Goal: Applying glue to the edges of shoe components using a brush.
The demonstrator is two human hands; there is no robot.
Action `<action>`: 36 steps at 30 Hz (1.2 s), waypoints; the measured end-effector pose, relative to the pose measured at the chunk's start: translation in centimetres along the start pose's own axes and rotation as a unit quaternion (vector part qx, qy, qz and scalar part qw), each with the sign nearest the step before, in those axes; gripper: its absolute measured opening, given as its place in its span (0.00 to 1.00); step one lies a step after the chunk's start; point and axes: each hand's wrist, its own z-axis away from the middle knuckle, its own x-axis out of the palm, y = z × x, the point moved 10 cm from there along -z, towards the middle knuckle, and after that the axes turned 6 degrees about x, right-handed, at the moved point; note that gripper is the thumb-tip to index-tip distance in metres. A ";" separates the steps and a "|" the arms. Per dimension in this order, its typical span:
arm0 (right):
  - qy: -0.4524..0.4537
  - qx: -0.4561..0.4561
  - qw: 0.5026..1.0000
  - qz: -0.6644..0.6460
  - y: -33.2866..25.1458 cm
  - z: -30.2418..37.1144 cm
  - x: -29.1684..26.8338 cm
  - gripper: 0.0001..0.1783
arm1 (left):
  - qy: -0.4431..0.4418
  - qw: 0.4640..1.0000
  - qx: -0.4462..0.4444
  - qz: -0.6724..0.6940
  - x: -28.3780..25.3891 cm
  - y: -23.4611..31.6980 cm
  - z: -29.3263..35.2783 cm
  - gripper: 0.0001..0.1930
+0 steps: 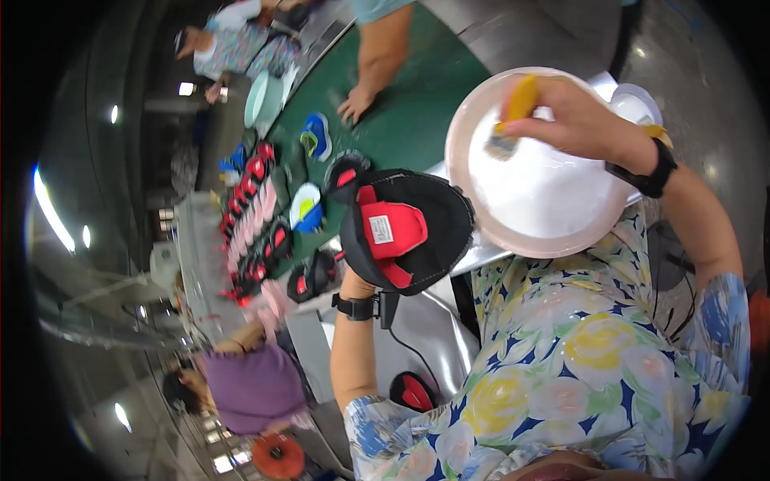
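A black shoe upper (407,231) is held up in front of the chest, above the near edge of the green conveyor belt (401,120). The piece is rounded and flat, black around the rim, with a red tongue panel at its middle carrying a small pale label. The left hand (357,282) is mostly hidden behind the lower left edge of the upper; its fingers are closed on that edge from behind, though how tightly cannot be told. The right hand (573,120) is curled shut around the yellow handle of a small brush (513,112), whose bristles are dipped into white paste in a pale pink bowl (465,120). The bowl sits just right of the upper, touching or overlapping it. More black-and-red uppers (257,232) are spread along the belt beyond.
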 end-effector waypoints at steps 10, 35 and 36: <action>0.089 -0.028 0.995 0.019 -1.3 -0.7 -2.5 0.15 | -0.085 0.961 0.167 -0.201 6.1 0.0 -4.3 0.28; 0.127 0.060 0.976 -0.169 1.1 3.2 1.9 0.15 | -0.038 0.965 -0.126 0.228 3.6 -11.5 -2.2 0.26; 0.120 0.055 0.976 -0.173 1.1 3.0 1.8 0.15 | -0.028 0.955 -0.147 0.258 3.0 -11.7 -1.5 0.26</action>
